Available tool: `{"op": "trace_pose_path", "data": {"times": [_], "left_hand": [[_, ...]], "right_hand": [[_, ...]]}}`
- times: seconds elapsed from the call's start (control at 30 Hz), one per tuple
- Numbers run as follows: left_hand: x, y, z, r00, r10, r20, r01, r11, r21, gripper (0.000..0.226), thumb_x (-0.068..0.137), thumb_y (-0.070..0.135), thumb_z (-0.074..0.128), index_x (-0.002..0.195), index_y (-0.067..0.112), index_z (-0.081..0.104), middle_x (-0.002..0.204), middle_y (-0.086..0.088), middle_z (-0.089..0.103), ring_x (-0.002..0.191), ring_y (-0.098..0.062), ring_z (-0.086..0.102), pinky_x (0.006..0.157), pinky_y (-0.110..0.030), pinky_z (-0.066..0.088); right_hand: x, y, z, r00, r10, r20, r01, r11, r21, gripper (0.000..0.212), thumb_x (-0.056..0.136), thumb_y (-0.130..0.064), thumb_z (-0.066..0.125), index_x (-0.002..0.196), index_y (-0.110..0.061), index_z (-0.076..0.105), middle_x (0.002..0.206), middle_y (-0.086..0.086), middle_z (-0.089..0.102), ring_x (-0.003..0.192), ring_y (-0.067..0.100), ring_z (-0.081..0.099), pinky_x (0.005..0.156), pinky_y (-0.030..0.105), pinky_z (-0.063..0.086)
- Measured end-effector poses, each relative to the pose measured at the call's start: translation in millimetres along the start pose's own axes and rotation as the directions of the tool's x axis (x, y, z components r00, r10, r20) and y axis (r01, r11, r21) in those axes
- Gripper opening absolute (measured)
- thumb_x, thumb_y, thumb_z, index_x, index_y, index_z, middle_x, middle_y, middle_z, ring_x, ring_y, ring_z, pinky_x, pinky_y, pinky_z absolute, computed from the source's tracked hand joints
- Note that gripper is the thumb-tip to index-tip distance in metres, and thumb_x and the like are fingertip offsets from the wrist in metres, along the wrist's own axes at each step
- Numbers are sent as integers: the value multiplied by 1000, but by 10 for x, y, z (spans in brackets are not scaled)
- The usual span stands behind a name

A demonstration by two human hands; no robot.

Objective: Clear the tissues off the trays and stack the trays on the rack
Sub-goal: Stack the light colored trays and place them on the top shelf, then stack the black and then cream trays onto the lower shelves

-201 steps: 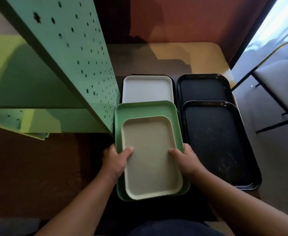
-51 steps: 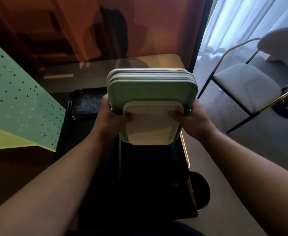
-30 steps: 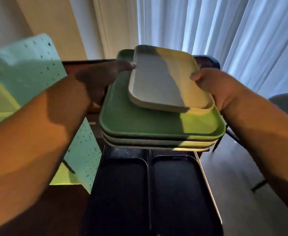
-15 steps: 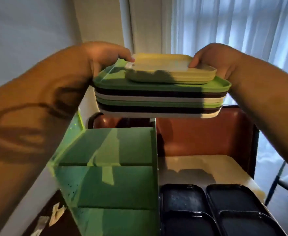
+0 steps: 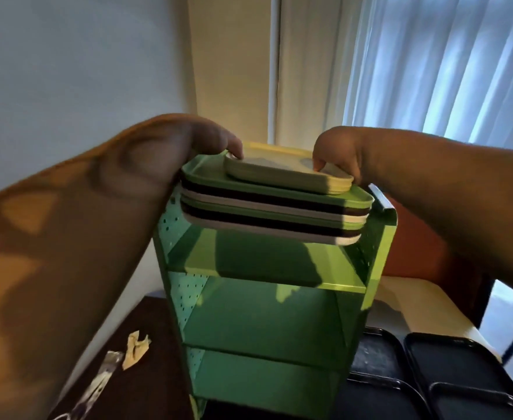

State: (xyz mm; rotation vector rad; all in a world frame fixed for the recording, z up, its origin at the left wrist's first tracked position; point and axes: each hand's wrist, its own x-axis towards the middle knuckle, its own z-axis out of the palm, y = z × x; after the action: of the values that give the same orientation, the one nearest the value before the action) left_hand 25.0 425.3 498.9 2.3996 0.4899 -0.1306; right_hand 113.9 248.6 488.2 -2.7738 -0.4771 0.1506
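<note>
Pale wall and sheer curtains (image 5: 449, 65) form the backdrop behind both hands. The left hand (image 5: 188, 147) and right hand (image 5: 340, 156) grip opposite short ends of a stack of trays (image 5: 273, 207), thumbs pressing on the small beige tray (image 5: 285, 172) that lies uppermost; the fingers beneath are hidden, so their exact hold cannot be told. The stack hangs just above the top shelf of the green rack (image 5: 264, 313), apart from it and tilted down toward the right hand. Below the right hand, black trays (image 5: 449, 374) lie on the table; below the left, what appear to be crumpled tissues (image 5: 135, 348) rest on the dark surface. To seat the stack well, it should probably be levelled, aligned between the perforated side panels, and lowered until the bottom tray rests fully on the shelf before either grip loosens.
</note>
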Motion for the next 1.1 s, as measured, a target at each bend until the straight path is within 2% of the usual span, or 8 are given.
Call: {"op": "trace_pose_path", "data": {"times": [0.13,0.2,0.33,0.47,0.63,0.77,0.93,1.1], "left_hand": [[121,-122,158,998,-59,24,60,998,-10,15,102,24,52,90,22,61,129,-15,52,124,-40,52,97,-49,46],[175,-192,241,994,-110,11,110,993,-34,20,97,31,58,110,17,63,131,-19,54,116,-39,56,83,-45,49],[283,-314,451,977,-193,87,204,967,-151,66,92,29,66,149,10,41,143,-25,46,122,-41,51,92,-45,44],[324,-268,579,978,-205,42,209,964,-162,71,91,25,69,152,5,37,157,-26,34,139,-46,38,113,-52,35],[281,-186,613,975,-220,-19,217,969,-115,66,91,24,69,147,1,42,154,-26,39,138,-44,42,114,-52,37],[145,214,569,944,24,-328,-23,1000,7,43,91,26,69,124,-1,61,122,-16,63,109,-31,61,100,-42,49],[-171,1034,770,852,362,-379,-422,903,-85,22,92,20,65,102,0,65,104,-19,71,94,-32,69,81,-38,57],[-374,1731,1243,740,533,-410,-581,814,8,23,88,19,66,100,0,70,97,-22,72,92,-32,71,80,-39,58]], "right_hand": [[143,27,193,992,45,122,-39,998,-49,34,97,1,52,131,4,53,123,21,47,112,38,44,92,46,40],[160,46,229,989,20,149,-17,1000,-19,31,97,0,53,128,-3,55,127,25,47,107,35,43,87,41,39],[-7,-16,310,971,-28,235,75,979,-192,23,101,-1,48,81,-6,58,87,13,70,97,23,47,64,26,47],[1,-123,449,969,-26,247,123,914,-388,22,102,-3,49,82,-2,59,97,16,59,72,18,53,60,20,47],[-117,-246,323,960,-246,137,278,759,-589,43,97,-24,66,132,0,58,121,16,61,115,30,57,95,37,41],[-133,-12,-102,932,-360,-53,299,840,-453,46,103,-33,54,139,-5,58,142,13,58,132,29,52,103,36,39],[-232,787,-475,924,-309,-227,272,946,-178,45,96,-38,63,131,-10,67,139,9,62,129,27,54,108,39,42],[-448,1727,-545,924,-187,-334,240,963,125,25,89,-30,72,99,-8,77,106,6,73,96,23,66,77,30,48]]}}
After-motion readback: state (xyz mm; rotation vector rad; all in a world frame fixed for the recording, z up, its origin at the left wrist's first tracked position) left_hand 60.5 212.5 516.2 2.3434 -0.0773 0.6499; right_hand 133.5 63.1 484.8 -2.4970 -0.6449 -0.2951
